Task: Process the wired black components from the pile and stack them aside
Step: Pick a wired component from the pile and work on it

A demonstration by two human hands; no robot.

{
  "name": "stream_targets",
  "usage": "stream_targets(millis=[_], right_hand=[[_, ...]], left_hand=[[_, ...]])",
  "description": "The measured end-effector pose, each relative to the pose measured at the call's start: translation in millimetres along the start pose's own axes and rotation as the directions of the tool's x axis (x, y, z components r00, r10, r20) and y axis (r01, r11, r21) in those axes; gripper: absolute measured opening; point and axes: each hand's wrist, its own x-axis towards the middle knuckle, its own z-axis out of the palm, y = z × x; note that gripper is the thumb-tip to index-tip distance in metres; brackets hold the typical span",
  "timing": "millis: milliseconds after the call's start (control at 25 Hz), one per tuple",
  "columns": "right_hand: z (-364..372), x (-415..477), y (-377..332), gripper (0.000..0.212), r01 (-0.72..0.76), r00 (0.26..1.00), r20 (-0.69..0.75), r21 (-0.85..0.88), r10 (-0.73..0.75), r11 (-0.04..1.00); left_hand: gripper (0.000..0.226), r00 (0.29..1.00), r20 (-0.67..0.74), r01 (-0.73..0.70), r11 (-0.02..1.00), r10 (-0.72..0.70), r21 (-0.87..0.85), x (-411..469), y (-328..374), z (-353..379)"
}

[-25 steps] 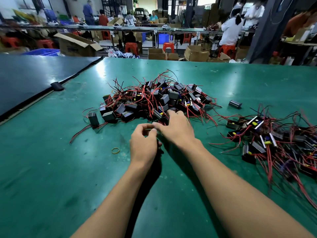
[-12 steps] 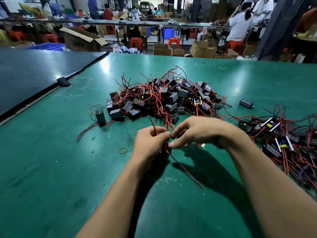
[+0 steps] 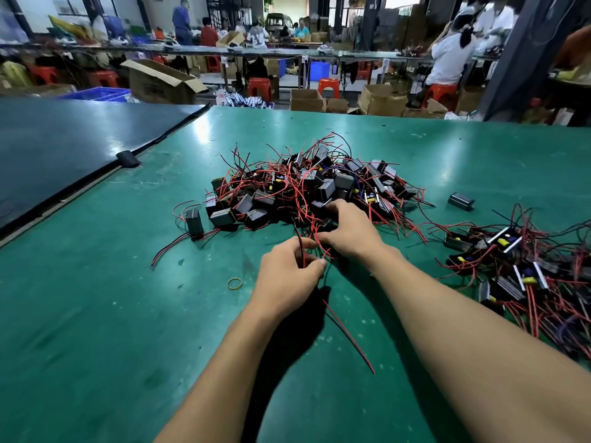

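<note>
**Main lot:** the pile (image 3: 319,190) of wired black components sits on the green tabletop (image 3: 96,314), at 12 o'clock from your hands.
- **Build:** each unit is a small matte black box with hard corners, apparently plastic. Thin red and black insulated leads run from it, and some open faces show a yellow part and white edges.
- **Handling, as judged:** the bodies look light and rigid, the leads limp but springy. The leads are tangled, so lifting a unit by its wires is likely to drag neighbours along.
- **Where to hold:** take the box by its flat sides and use the leads only to steer it free.

**Hands**
- Your left hand (image 3: 287,273) pinches a wire pair (image 3: 348,340), red and black, between thumb and fingers. The pair trails toward 5 o'clock across the tabletop.
- Your right hand (image 3: 348,228) has its fingers curled down over the pile's near edge. Whether they grip a unit underneath cannot be told.

**Set aside:** the stacked lot (image 3: 518,266) lies at 3 o'clock, well apart from the pile. It holds the same units, lying loosely with their leads fanned out.

**Sundries**
- A stray block (image 3: 460,201) lies at 2 o'clock, between the pile and the stacked lot.
- A yellowish rubber band (image 3: 234,283) lies at 9 o'clock, just beside your left hand.

**Surface:** the tabletop is a smooth, faintly glossy, scuffed mat. The boxes should slide on it readily.
</note>
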Motion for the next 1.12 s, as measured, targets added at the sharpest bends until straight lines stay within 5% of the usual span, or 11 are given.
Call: stream_targets(millis=[280, 440, 560, 640, 760, 880, 1120], right_hand=[[-17.1, -14.3, 0.9, 0.051, -0.054, 0.998, -0.009, 0.124, 0.055, 0.991], [-51.7, -31.7, 9.5, 0.03, -0.053, 0.99, -0.119, 0.2, 0.078, 0.978], [-71.4, -52.4, 12.1, 0.009, -0.097, 0.988, -0.076, 0.394, 0.138, 0.914], [-80.4, -66.7, 11.4, 0.018, -0.213, 0.975, 0.075, 0.574, 0.209, 0.79], [-96.9, -86.4, 9.5, 0.034, -0.401, 0.916, 0.369, 0.811, 0.161, 0.426], [-110.2, -101.6, 13.5, 0.037, -0.376, 0.925, 0.378, 0.901, 0.034, 0.216], [-106.4, -132.6, 42.3, 0.046, -0.286, 0.934, 0.352, 0.834, -0.056, 0.472]], left_hand=[[0.021, 0.983, -0.173, -0.05, 0.996, 0.063, 0.076, 5.5, -3.8, -2.5], [0.023, 0.944, -0.328, -0.054, 0.996, 0.029, -0.068, 7.3, -3.4, -4.9], [0.024, 0.953, -0.304, -0.033, 0.987, -0.017, -0.159, 5.9, 2.8, -4.0], [0.024, 0.971, -0.238, -0.025, 0.982, -0.021, -0.189, 3.0, 7.0, -0.5], [0.024, 0.992, -0.111, 0.016, 0.951, -0.053, -0.308, -2.7, 14.6, 4.9], [0.021, 0.997, 0.057, 0.079, 0.912, -0.06, -0.403, -8.2, 21.5, 9.1], [0.016, 0.954, 0.3, 0.099, 0.951, -0.007, -0.293, -14.5, 20.3, 18.4]])
